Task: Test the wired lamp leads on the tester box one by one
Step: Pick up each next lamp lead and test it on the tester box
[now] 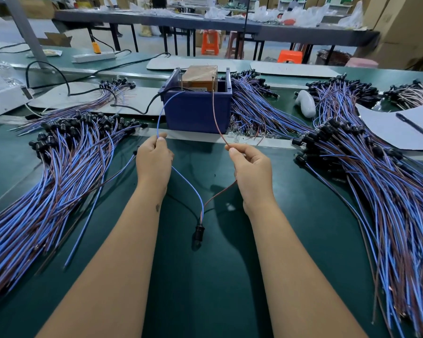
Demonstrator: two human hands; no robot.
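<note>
1. Lamp lead with a blue wire [165, 111], a brown wire [216, 118] and a black socket [199, 232] is what we have in hand: the socket hangs below and between our two hands, just above the dark green surface [217, 289].
2. Our left hand [154, 160] pinches the blue wire between thumb and fingers; the wire arcs up and forward from it to the left metal pin [181, 82] of the tester.
3. Our right hand [252, 170] pinches the brown wire the same way; it runs forward and up to the right pin [213, 84].
4. To do this step well, we judge both bare ends must rest firmly on their own pins together, kept taut and apart, while we watch the socket for light.
5. Ahead of both hands stands the blue plastic tester box [197, 111]; inside sits a brown taped block [200, 75], and a black cable [137, 109] enters from the left.
6. Piles of blue-and-brown leads [47, 181] lie outside our left hand, and more [376, 181] outside our right.
</note>
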